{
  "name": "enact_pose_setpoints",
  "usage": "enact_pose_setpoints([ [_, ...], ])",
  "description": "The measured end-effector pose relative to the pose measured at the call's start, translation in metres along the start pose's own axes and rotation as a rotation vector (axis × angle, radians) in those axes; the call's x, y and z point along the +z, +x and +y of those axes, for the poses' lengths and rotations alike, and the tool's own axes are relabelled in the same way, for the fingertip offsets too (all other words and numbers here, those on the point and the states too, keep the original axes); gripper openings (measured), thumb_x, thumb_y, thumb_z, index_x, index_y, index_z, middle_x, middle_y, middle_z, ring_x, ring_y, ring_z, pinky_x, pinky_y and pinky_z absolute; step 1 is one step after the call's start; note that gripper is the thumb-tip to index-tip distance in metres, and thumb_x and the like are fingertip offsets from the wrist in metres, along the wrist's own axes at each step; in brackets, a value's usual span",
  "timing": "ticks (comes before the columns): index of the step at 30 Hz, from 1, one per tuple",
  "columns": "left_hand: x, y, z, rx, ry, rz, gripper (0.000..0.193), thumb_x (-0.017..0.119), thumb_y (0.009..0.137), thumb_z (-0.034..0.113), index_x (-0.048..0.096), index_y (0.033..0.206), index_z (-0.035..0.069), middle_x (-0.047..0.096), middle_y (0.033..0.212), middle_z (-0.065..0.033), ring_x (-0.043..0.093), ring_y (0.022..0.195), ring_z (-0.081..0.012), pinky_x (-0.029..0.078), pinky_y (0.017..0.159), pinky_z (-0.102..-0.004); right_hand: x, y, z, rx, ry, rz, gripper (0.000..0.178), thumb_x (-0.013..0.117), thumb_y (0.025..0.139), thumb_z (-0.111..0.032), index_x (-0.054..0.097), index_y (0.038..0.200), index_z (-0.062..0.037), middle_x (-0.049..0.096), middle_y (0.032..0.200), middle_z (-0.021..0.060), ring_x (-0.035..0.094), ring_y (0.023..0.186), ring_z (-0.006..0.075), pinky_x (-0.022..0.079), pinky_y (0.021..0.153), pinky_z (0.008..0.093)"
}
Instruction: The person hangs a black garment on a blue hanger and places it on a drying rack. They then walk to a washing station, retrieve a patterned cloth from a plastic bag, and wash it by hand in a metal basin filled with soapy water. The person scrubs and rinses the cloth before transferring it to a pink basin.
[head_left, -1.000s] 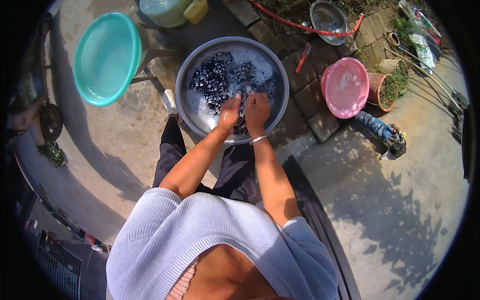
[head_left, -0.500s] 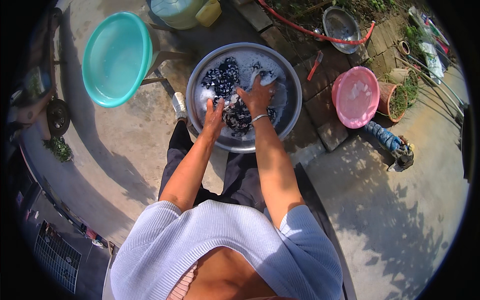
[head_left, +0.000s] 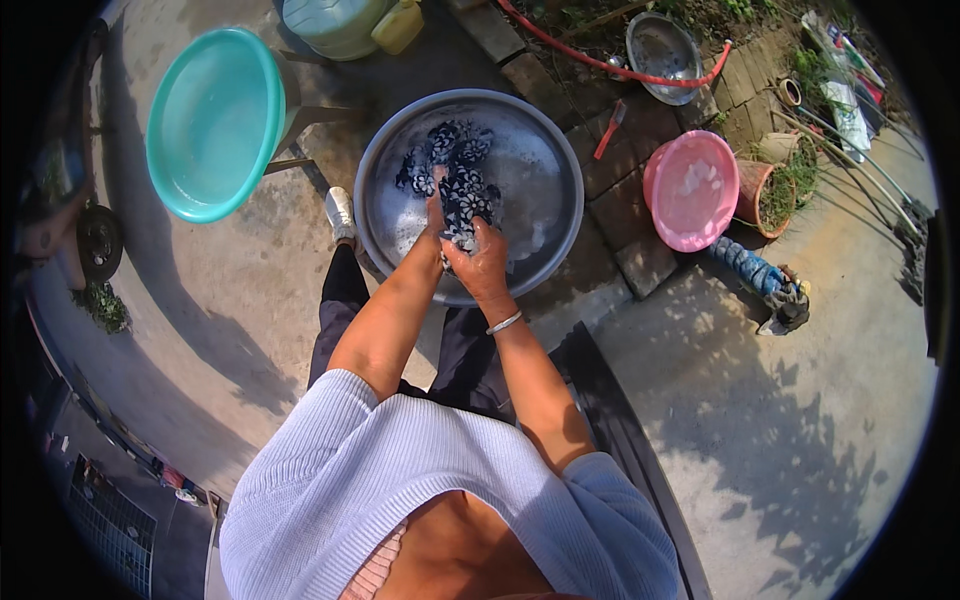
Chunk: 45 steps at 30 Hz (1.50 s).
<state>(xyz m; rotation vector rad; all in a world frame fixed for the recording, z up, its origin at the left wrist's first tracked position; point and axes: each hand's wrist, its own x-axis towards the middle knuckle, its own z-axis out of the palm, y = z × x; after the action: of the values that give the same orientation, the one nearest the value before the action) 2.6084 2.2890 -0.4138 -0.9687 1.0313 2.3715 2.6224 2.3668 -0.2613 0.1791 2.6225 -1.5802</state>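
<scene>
Between my legs is a wide grey metal basin (head_left: pixel 571 205) of sudsy water. A dark cloth with a white flower pattern (head_left: pixel 466 192) is bunched in its near middle, partly in the water. My right hand (head_left: pixel 484 262) closes round the near end of the cloth, its thumb on top; a silver bangle sits at the wrist. Along the cloth's left side, my left hand (head_left: pixel 436 212) grips it, with part of its fingers hidden by the folds. Both hands are close together over the near part of the basin.
A turquoise tub (head_left: pixel 272 110) with water stands on a stool at the far left. At the right are a pink basin (head_left: pixel 655 200), a red-handled brush (head_left: pixel 608 130), a red hose (head_left: pixel 640 73), a metal bowl (head_left: pixel 690 90) and a clay plant pot (head_left: pixel 755 195).
My hands, spread apart over the cloth before, have come together and now grip it nearer to me. The cloth is gathered into a narrower bunch, and more sudsy water shows at the right.
</scene>
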Motion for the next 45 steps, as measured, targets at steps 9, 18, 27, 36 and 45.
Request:
enact_pose_setpoints([
  [9,0.023,-0.061,0.057,-0.234,0.506,0.090,0.083,0.030,0.088,0.066,0.030,0.140,0.002,0.042,0.136,-0.0202,0.046,0.120,-0.0330,0.038,0.098,-0.0404,-0.025,0.038,0.081,0.378,-0.349,0.241,0.036,0.063,0.077,-0.027,0.059,0.090,0.0065,0.060,0.083,0.0287,0.058,0.080,0.0432,0.046,0.074,0.0488],
  [18,-0.003,-0.098,0.073,0.200,1.079,0.394,0.067,0.066,0.083,0.031,0.034,0.135,0.003,0.055,0.117,-0.0185,0.055,0.104,-0.0294,0.044,0.088,-0.0384,-0.032,0.085,0.029,0.277,-0.749,-0.083,0.075,0.076,0.065,-0.044,0.044,0.126,-0.0125,0.034,0.133,0.0272,0.040,0.115,0.0475,0.044,0.076,0.0614],
  [27,0.020,-0.011,0.066,0.026,0.291,0.250,0.045,0.055,0.090,0.026,0.044,0.128,0.005,0.055,0.118,-0.0119,0.054,0.107,-0.0261,0.044,0.091,-0.0367,0.054,0.072,0.084,-0.006,-0.364,-0.127,0.042,0.074,0.065,-0.021,0.061,0.099,-0.0007,0.064,0.089,0.0213,0.057,0.098,0.0357,0.049,0.080,0.0408],
  [36,0.003,0.012,0.031,-0.166,-0.366,-0.091,0.039,0.030,0.097,0.028,0.057,0.112,0.004,0.063,0.104,-0.0124,0.061,0.094,-0.0230,0.048,0.087,-0.0381,0.007,0.019,-0.026,-0.038,-0.007,-0.066,0.040,0.076,0.069,-0.032,0.058,0.090,-0.0026,0.060,0.077,0.0203,0.060,0.073,0.0389,0.048,0.062,0.0426],
  [45,0.020,-0.048,0.070,-0.207,0.279,-0.249,0.026,0.050,0.090,0.020,0.062,0.100,0.000,0.066,0.085,-0.0062,0.065,0.072,-0.0142,0.052,0.063,-0.0270,-0.019,0.069,0.052,0.071,-0.317,0.015,0.038,0.066,0.080,-0.032,0.057,0.106,-0.0055,0.056,0.099,0.0244,0.057,0.089,0.0387,0.048,0.073,0.0452],
])
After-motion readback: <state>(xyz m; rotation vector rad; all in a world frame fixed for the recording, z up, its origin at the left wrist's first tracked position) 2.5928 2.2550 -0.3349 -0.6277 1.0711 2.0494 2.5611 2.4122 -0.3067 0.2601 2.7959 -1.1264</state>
